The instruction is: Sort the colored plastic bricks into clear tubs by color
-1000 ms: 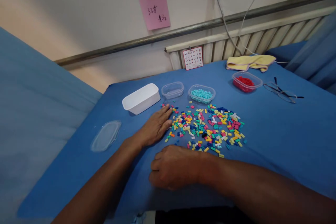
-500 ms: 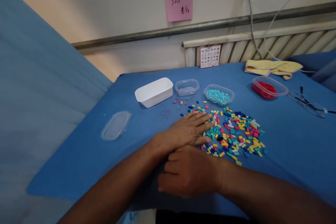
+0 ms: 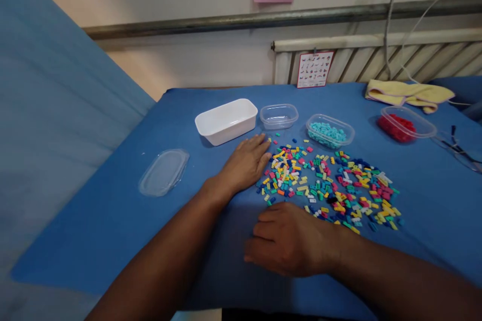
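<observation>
Small multicoloured toy building bricks (image 3: 286,165) lie spread over the blue cloth. At their left edge rests my left hand (image 3: 246,160), palm down with fingers stretched out, its fingertips beside the outermost bricks. My right hand (image 3: 288,238) is closed in front of the spread, fingers curled and knuckles up. Whatever it may hold is hidden. Behind the bricks stand a clear tub of turquoise pieces (image 3: 327,133) and a clear tub (image 3: 279,118) with nothing visible inside. Left of these sits a white rectangular box (image 3: 227,123).
Clear lids (image 3: 164,173) lie on the blue cloth (image 3: 113,210) at left. At right are a tub of red pieces (image 3: 399,125), glasses (image 3: 461,148) and a folded yellow cloth (image 3: 408,93). A radiator (image 3: 361,60) runs along the wall; a blue curtain (image 3: 56,110) hangs at left.
My left hand has moved left from on top of the bricks to their left edge, uncovering more of them. My right hand stays closed, now apart from the left. The view has shifted slightly.
</observation>
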Available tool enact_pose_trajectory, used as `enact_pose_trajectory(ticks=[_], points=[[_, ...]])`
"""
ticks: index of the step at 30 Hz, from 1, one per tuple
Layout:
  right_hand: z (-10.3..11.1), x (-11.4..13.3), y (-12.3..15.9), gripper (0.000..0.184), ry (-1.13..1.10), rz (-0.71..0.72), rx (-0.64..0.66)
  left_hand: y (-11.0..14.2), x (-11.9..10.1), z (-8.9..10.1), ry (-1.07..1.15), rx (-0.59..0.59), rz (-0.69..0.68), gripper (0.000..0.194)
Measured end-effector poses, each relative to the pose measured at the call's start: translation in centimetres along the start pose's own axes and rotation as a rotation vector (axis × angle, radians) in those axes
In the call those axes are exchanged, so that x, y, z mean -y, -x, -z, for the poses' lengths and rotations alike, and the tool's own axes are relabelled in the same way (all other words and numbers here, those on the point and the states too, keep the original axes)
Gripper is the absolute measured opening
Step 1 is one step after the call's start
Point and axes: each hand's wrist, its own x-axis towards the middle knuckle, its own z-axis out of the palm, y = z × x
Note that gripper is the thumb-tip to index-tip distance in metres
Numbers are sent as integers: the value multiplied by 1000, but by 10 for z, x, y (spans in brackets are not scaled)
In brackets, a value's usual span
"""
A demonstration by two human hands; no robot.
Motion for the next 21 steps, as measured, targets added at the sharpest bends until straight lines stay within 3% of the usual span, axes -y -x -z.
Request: enact_pose_trajectory(ticks=[5,8,10,13,16,21], points=[[13,-13,3,32,21,-92,-9,8,-7,0,187,-133,-139,39],[27,-35,9,28,110,-322,-64,10,-7,1,242,-192,-134,35],[33,-52,16,43,215,-540,-25,10,-5,1,231,-230,-130,35],[33,-69,25,78,307,-784,172,8,-2,-2,197,-254,-133,37],[26,-68,28,90,250,-807,323,7,0,-4,190,-245,-132,37],[21,-42,21,96,162,-665,344,8,2,-5,200,-248,-121,37]])
